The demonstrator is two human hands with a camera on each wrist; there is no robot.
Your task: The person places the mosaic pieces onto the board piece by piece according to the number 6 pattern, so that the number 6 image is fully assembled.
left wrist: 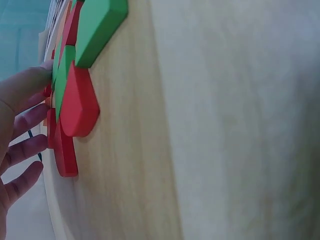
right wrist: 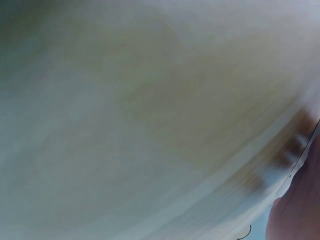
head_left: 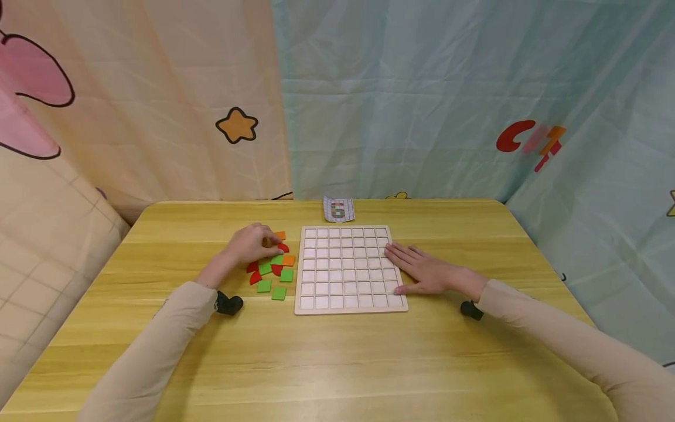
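Observation:
My left hand is over a loose pile of flat coloured pieces, its thumb and index finger bent around a red quarter-round piece with a gap between the tips. In the left wrist view the thumb touches the edge of the pile and the other fingers are spread. Around it lie green squares, an orange square and more red pieces. My right hand lies flat with straight fingers on the right edge of a pale gridded board. No piece shows in the board's cells.
A small patterned card is behind the board at the table's far edge. The wooden table extends toward me and to both sides. Printed curtains hang behind it. A dark wrist device sits under the left wrist.

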